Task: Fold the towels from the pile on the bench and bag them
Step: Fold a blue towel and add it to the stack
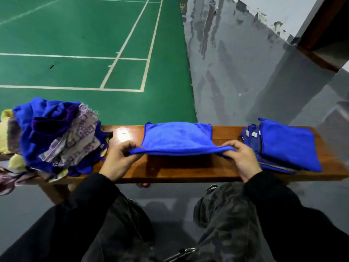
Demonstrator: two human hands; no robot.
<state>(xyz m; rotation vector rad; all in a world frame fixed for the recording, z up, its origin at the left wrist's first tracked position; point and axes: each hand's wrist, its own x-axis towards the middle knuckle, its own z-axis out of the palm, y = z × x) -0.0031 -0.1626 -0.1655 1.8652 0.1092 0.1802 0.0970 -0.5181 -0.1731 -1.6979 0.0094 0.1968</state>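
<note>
The wooden bench [222,167] runs across the view and serves as the landmark for all else; on its left end sits the pile of unfolded towels [56,137], a loose heap of blue, purple, patterned grey-lilac and pale yellow cloth, some of it spilling over the bench's near edge and off its left end. Just right of the pile, over the bench's near half, the left hand [118,159] pinches the near left corner of the blue towel [177,138], thumb on top and fingers curled beneath the hem; the towel's far part lies flat on the middle of the bench, its far edge reaching the bench's far side, while its near edge is lifted clear of the wood and stretched taut between the two hands, casting a shadow below. At the towel's near right corner the right hand [243,157] grips the hem in the same way, fingers bent round the cloth; both arms wear dark sleeves. On the bench's right end, just beside the right hand, rests the stack of folded blue towels [287,146], small white labels showing at its left edge. Beyond the bench's far side lie the green court floor [75,44] with white lines to the left and grey floor [236,72] to the right.
</note>
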